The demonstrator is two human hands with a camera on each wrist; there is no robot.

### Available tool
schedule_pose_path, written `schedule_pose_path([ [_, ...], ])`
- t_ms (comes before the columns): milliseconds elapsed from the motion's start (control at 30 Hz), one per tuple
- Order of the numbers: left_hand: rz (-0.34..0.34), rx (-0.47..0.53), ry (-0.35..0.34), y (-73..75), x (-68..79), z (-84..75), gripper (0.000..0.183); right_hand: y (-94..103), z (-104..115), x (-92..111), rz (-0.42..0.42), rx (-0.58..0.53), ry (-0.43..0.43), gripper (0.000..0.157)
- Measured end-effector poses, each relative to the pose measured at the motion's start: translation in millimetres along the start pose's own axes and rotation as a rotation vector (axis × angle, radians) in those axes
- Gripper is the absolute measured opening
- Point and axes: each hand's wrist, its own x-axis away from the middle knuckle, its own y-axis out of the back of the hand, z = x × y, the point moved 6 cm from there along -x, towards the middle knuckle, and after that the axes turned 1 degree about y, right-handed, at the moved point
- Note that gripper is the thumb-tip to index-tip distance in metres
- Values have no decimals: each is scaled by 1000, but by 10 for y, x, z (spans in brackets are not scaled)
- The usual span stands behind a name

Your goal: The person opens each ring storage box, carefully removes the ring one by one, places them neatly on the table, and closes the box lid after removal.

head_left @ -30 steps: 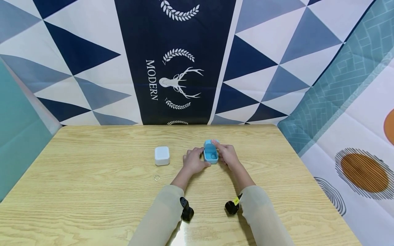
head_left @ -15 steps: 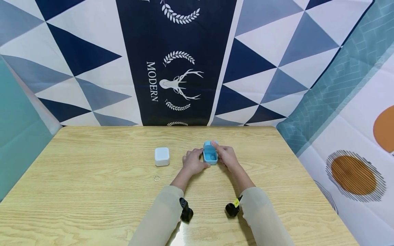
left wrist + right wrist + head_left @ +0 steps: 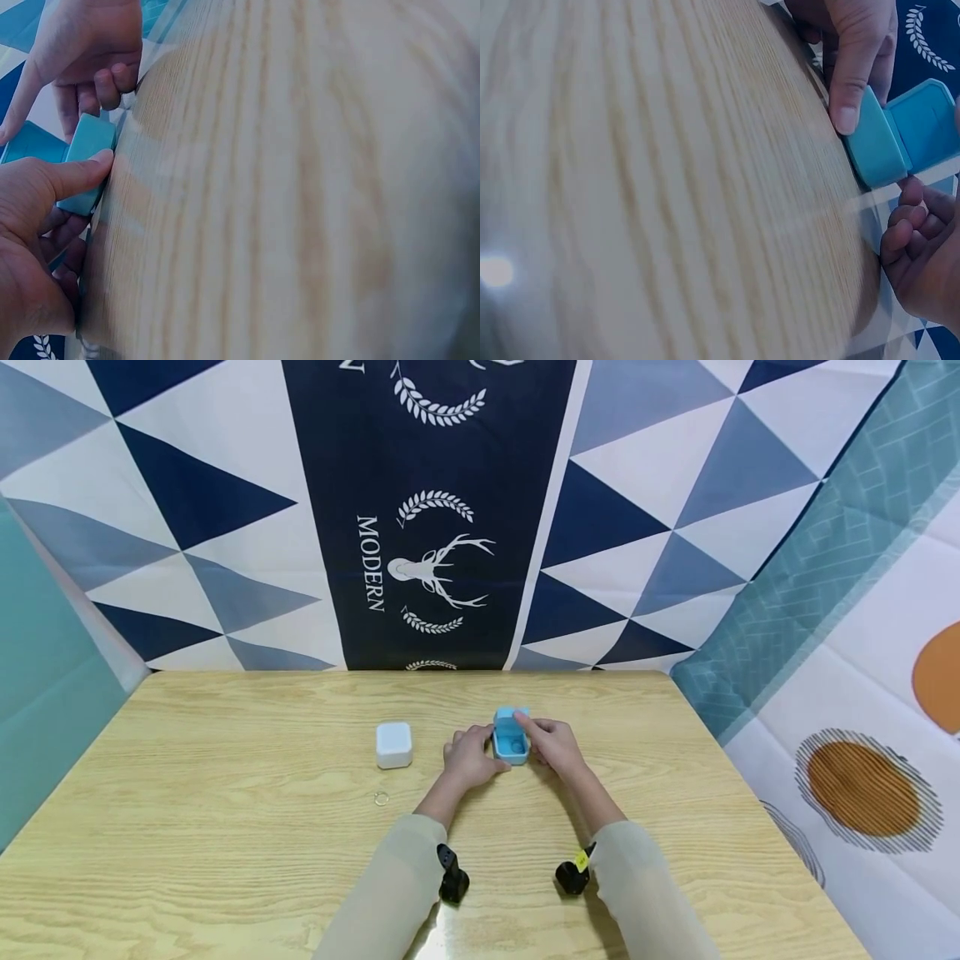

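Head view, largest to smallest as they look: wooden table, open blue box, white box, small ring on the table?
1. Wooden table
2. Blue box and white box: too alike to rank, blue partly covered
3. Small ring

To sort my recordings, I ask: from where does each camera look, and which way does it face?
Head: on the head, facing forward and down at the table and blue box; left hand, right hand and sleeves show.
Left wrist: on that wrist, facing across the table toward the blue box; both hands at left.
Right wrist: on that wrist, facing likewise; both hands at right.
Wrist views share the blue box and both hands.
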Motion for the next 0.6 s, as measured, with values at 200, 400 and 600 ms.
schedule_pose_path([
  [200, 6, -6, 7, -18, -4, 5, 72, 100, -38, 36, -8, 67, 15, 67],
  [400, 4, -2, 4, -4, 10, 6, 72, 138, 5, 95, -7, 137, 83, 52],
  [600, 7, -10, 6, -4, 35, 5, 73, 149, 34, 138, -27, 210, 133, 38],
])
